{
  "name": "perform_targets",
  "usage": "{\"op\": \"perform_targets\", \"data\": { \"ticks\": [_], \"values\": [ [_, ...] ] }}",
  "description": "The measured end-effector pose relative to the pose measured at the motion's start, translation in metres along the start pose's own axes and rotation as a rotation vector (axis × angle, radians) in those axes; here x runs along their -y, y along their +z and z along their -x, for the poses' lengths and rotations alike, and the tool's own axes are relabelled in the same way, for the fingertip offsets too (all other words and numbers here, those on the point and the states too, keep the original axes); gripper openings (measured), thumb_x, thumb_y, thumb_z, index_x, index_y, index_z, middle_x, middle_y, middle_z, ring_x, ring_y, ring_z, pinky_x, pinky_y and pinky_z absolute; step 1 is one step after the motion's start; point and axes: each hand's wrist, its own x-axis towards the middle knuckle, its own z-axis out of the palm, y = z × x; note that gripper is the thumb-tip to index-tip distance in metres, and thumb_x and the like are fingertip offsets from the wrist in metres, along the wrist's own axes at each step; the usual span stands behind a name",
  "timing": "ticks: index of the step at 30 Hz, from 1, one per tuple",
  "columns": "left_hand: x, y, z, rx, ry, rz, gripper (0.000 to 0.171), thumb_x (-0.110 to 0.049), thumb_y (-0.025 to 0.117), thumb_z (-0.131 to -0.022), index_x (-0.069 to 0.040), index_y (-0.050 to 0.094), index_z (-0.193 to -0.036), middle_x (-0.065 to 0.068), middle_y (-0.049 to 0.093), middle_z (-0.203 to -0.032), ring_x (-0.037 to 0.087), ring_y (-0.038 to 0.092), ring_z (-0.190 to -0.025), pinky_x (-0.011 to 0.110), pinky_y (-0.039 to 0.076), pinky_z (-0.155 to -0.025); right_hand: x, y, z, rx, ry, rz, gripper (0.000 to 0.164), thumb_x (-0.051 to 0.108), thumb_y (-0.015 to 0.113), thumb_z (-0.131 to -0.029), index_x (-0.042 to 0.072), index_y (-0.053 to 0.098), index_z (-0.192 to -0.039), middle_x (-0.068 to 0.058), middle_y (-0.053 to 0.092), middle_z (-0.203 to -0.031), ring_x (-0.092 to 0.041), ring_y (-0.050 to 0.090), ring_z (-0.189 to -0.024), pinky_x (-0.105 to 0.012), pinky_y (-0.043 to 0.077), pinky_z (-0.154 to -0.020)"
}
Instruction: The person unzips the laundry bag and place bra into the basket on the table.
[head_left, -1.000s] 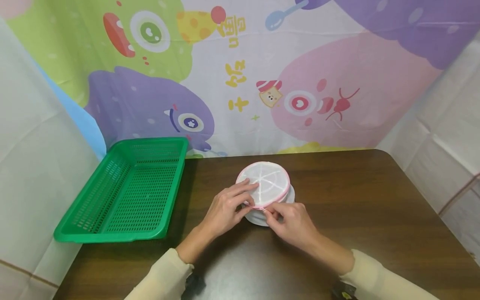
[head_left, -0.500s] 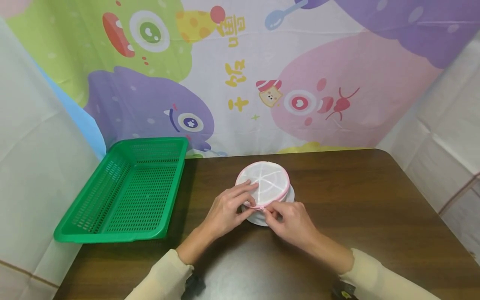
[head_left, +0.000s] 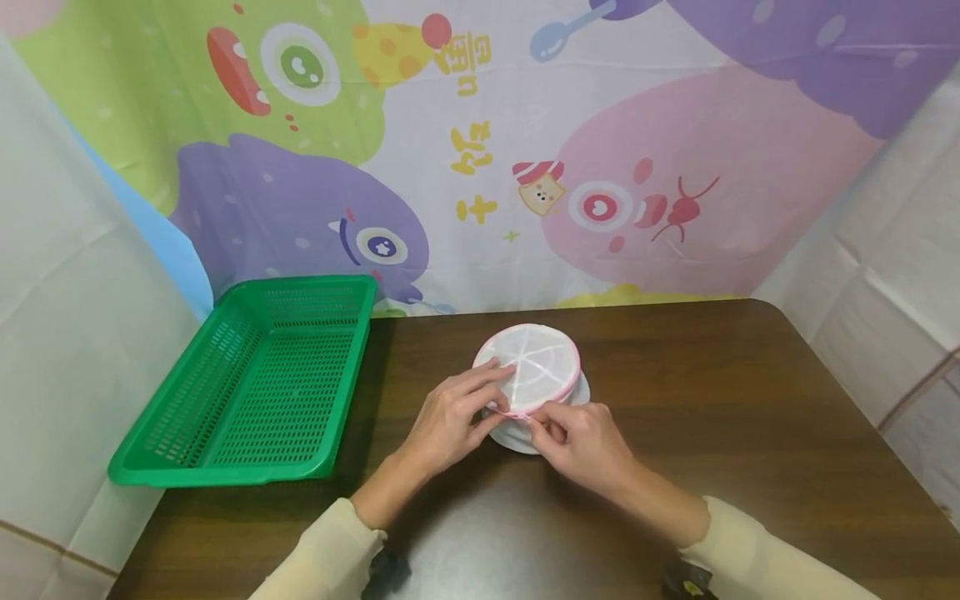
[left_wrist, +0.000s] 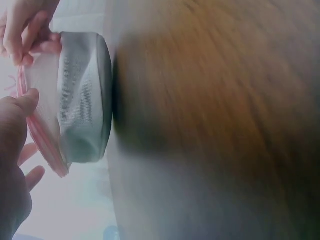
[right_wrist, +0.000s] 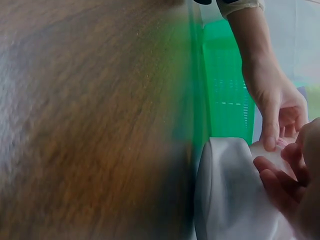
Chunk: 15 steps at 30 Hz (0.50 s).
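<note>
A round white mesh laundry bag with a pink zipper rim stands on the table, its padded grey-white base resting on the wood. From the left, my left hand pinches the front edge of the rim, thumb below and fingers spread over the mesh top. Just right of it, my right hand pinches at the zipper at the front, thumb against curled index finger. Whatever small part lies between those right fingertips is hidden. In the left wrist view both hands meet along the zipper, above the base.
A green perforated plastic basket stands on the left of the dark wooden table. Behind the table hangs a cartoon-printed cloth, with pale walls at both sides.
</note>
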Motion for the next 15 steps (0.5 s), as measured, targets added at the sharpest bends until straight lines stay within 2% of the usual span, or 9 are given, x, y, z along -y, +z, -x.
{"op": "perform_targets", "data": {
  "ticks": [5,10,15],
  "values": [
    [0.0024,-0.0030,0.0027,0.000,-0.019,-0.015,0.023,-0.011,0.096,-0.090,-0.016,0.074,-0.093,0.008,0.080,-0.144,0.034,0.074,-0.142,0.050,0.065,-0.109,-0.0021,-0.0030,-0.0004,-0.003,0.007,-0.018,0.015,-0.002,0.080,-0.084,0.012,0.076,-0.080,0.009,0.052,-0.053,0.014,0.033,-0.058,-0.007,0.028,-0.051],
    [0.0015,-0.0037,0.0022,-0.009,0.003,-0.007,0.023,-0.009,0.096,-0.088,-0.015,0.074,-0.093,0.009,0.081,-0.142,0.034,0.075,-0.140,0.049,0.065,-0.109,-0.0018,-0.0040,-0.0019,0.010,0.015,-0.010,0.016,0.000,0.079,-0.086,0.014,0.076,-0.080,0.010,0.054,-0.055,0.014,0.035,-0.058,-0.008,0.031,-0.051],
    [-0.0005,-0.0029,0.0008,-0.018,0.022,0.015,0.023,-0.012,0.098,-0.087,-0.014,0.076,-0.092,0.010,0.081,-0.142,0.034,0.075,-0.140,0.047,0.065,-0.110,-0.0010,-0.0035,-0.0022,0.029,0.031,0.006,0.016,0.001,0.081,-0.087,0.014,0.076,-0.081,0.010,0.063,-0.060,0.012,0.043,-0.059,-0.009,0.038,-0.053]
  ]
}}
